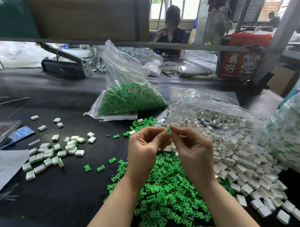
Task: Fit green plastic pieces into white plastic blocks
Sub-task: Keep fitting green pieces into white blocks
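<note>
A small green piece [168, 130], bright plastic with short prongs, sits pinched between the fingertips of both hands above the bench [63, 192]. The left hand [145, 147] curls its thumb and forefinger round it from one side; the right hand [192, 145] nips it from the other. It is too small and too covered to tell which way its long axis runs. Under the wrists lies a heap of green pieces [165, 189], with a spill of white blocks [241, 161] beside it. Finished blocks [50, 154] lie scattered well to the left.
</note>
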{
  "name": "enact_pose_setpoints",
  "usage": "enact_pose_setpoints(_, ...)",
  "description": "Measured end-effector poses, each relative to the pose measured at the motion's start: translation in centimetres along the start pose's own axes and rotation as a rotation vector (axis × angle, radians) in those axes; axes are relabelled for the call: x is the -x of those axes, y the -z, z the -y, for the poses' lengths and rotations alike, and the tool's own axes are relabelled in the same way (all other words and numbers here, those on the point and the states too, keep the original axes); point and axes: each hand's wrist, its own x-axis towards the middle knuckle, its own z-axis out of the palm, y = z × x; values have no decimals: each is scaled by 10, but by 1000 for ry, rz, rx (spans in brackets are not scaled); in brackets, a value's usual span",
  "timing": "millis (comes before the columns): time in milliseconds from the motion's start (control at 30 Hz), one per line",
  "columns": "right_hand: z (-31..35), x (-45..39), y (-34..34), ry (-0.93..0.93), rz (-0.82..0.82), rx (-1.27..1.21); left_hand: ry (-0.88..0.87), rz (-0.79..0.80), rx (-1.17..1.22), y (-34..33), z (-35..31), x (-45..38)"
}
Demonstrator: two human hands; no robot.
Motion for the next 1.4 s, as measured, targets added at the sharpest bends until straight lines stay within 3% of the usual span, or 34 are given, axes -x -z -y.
enact_pose_setpoints(667, -2, -1, 4, 10, 43, 152, 4, 13, -85, 4, -1, -1)
enact_pose_setpoints(933, 2, -5, 7, -339, 21, -317, 20, 45, 44, -2, -3, -1)
enact_pose_setpoints(1200, 5, -7, 7, -382, 111, -458, -21, 103, 46, -2, -1, -3)
enact_pose_setpoints(1400, 5, -7, 8, -687, 419, -563, -47, 175, -117, 1, -4, -3)
